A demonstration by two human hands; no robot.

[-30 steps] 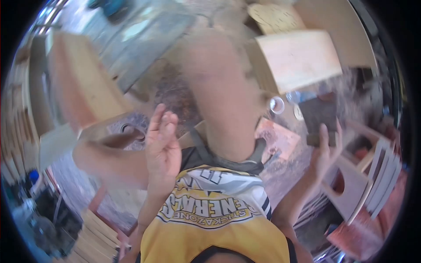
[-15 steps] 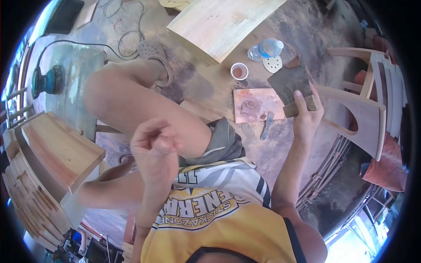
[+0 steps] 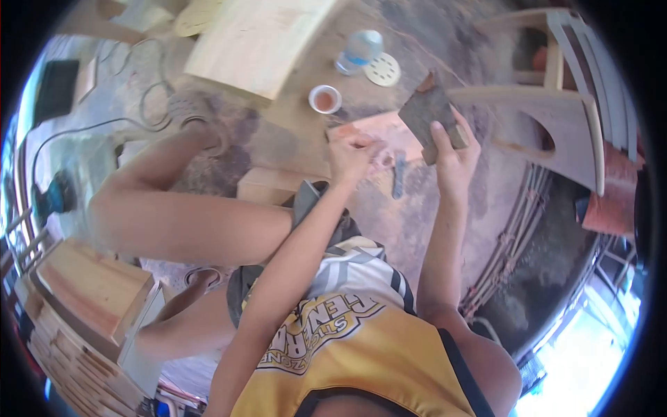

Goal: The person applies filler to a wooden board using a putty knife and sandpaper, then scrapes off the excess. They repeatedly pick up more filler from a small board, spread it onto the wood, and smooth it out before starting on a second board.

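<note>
My right hand (image 3: pixel 455 156) grips a small wooden block (image 3: pixel 429 154) together with a dark sheet that looks like sandpaper (image 3: pixel 427 115); its torn corner shows a brown back. My thumb lies on the front and my fingers wrap behind. My left hand (image 3: pixel 354 156) is over a pinkish, stained board (image 3: pixel 403 132) on the floor, its fingers curled together; whether something small is in them is hidden by blur. On the board's near edge, between my hands, lies a putty knife (image 3: pixel 398 174).
Beyond the board stand a cup of reddish-brown liquid (image 3: pixel 324 100), a water bottle (image 3: pixel 360 52) and a perforated disc (image 3: pixel 382 70). A large wooden panel (image 3: pixel 257 42) is ahead. A chair frame (image 3: pixel 556 125) stands right; a corded sander (image 3: pixel 52 194) and a wooden drawer (image 3: pixel 94 288) are left.
My left hand has moved from above my thigh forward and right to the pinkish board. My right hand still holds the sheet and block, now turned a little. The whole view has shifted.
</note>
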